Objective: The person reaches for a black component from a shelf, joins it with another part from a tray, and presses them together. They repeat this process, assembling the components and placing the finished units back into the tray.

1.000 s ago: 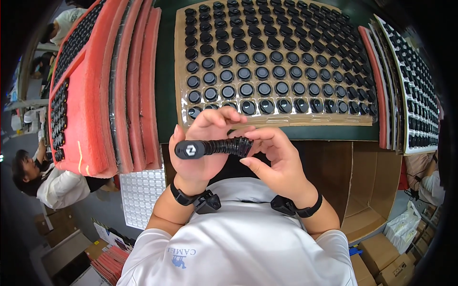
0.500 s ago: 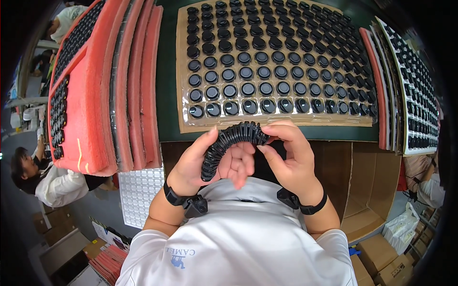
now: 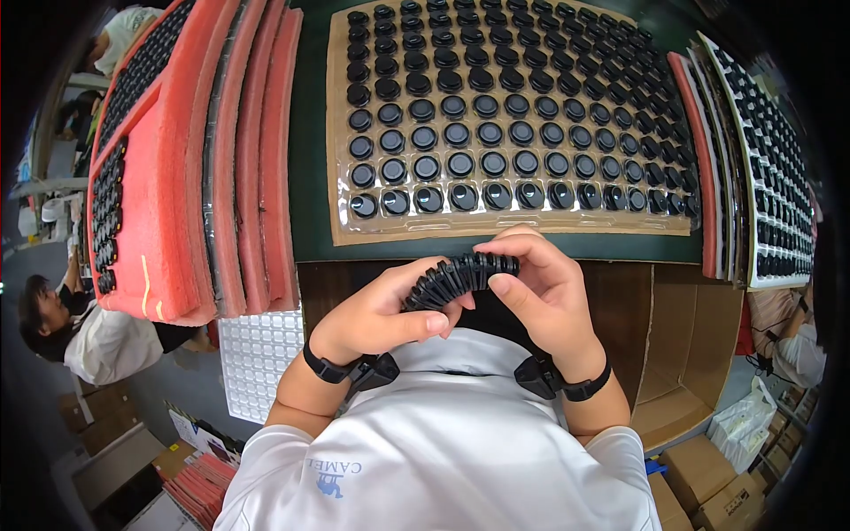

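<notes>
A curved row of thin black ring-like parts (image 3: 456, 277), packed face to face, spans the space between my hands in front of my waist. My left hand (image 3: 381, 310) wraps around its left part, thumb along the near side, fingers mostly hidden behind. At the right end, my right hand (image 3: 551, 288) pinches the row between thumb and forefinger. Just beyond my hands lies a clear blister tray (image 3: 347, 228) on a brown cardboard sheet (image 3: 531, 223), with round black caps (image 3: 428, 201) filling its rows. A black band with a small device sits on each wrist.
Stacked pink foam sheets (image 3: 274, 177) with black parts stand on the left. More layered trays (image 3: 753, 159) rise on the right of the green table (image 3: 312, 177). An open cardboard box (image 3: 682, 354) sits below the table edge. A person (image 3: 97, 336) is at far left.
The row of rings has shifted down and right and looks shorter and straighter. My left hand has closed over it, thumb now across the front; my right hand has moved slightly right.
</notes>
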Demonstrator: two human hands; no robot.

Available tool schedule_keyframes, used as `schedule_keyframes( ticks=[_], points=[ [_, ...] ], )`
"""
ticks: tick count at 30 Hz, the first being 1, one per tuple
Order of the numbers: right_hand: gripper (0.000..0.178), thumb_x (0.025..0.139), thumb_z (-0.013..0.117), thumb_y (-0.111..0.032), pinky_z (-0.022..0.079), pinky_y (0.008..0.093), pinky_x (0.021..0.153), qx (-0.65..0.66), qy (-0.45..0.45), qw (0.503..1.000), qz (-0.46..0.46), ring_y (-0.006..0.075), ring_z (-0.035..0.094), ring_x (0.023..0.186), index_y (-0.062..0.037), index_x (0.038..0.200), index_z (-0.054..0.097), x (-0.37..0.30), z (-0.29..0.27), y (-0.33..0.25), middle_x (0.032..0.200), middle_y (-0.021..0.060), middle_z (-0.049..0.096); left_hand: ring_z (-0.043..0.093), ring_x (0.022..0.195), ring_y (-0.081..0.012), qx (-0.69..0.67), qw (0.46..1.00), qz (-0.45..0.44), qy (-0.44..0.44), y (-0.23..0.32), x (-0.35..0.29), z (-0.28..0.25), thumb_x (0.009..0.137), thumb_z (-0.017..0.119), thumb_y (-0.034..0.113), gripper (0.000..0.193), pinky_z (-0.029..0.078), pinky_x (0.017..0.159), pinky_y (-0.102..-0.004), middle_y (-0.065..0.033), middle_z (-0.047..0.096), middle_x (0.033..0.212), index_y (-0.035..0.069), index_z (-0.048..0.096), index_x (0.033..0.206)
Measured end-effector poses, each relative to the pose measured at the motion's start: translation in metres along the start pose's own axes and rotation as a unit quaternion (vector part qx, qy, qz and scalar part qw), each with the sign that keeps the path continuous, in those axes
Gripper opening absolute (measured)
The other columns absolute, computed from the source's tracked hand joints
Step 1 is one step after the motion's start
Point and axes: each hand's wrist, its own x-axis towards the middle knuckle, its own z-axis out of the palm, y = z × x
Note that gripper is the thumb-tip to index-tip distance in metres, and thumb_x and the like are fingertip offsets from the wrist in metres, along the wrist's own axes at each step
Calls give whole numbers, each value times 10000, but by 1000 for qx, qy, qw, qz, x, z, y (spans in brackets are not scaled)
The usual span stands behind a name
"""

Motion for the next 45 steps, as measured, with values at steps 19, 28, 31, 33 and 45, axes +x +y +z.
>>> schedule_keyframes(
  ticks=[19, 28, 31, 33, 45],
  points=[
    [289, 825, 600, -22, 397, 238, 792, -152, -1, 988, -28, 111, 495, 863, 27, 1105, 544, 7, 5, -17, 968, 60, 533, 503, 757, -96, 29, 998, -37, 37, 7, 13, 2, 839, 625, 248, 269, 413, 688, -234, -32, 564, 836, 5, 581, 945],
    [315, 835, 604, -54, 400, 240, 797, -99, -11, 995, -9, 114, 486, 876, -1, 1129, 501, 4, 12, -1, 1002, 51, 503, 410, 1174, -278, -262, 935, 236, -32, -2, 39, 2, 899, 448, 475, 465, 273, 1035, -426, -176, 451, 1220, 28, 571, 862],
    [288, 839, 603, -64, 406, 245, 801, -108, -49, 993, 26, 114, 490, 883, -9, 1106, 509, 7, 20, 1, 1013, 50, 499, 319, 1257, -313, -219, 946, 238, -9, -4, 42, 3, 895, 391, 539, 503, 211, 1076, -478, -185, 378, 1282, 69, 562, 838],
    [282, 825, 616, -50, 410, 249, 793, -106, -43, 993, 28, 114, 490, 884, -16, 1083, 507, 8, 22, 2, 1013, 47, 493, 309, 1265, -310, -172, 949, 262, 32, -6, 44, 4, 896, 371, 551, 514, 188, 1087, -487, -180, 379, 1288, 71, 552, 858],
    [354, 753, 685, -5, 424, 257, 754, -106, -13, 994, 16, 114, 494, 855, -27, 1035, 472, 6, 26, 12, 994, 46, 488, 401, 1211, -254, -226, 943, 244, 24, -13, 44, 8, 891, 432, 521, 476, 337, 998, -395, -147, 463, 1208, 61, 537, 946]
  ],
)
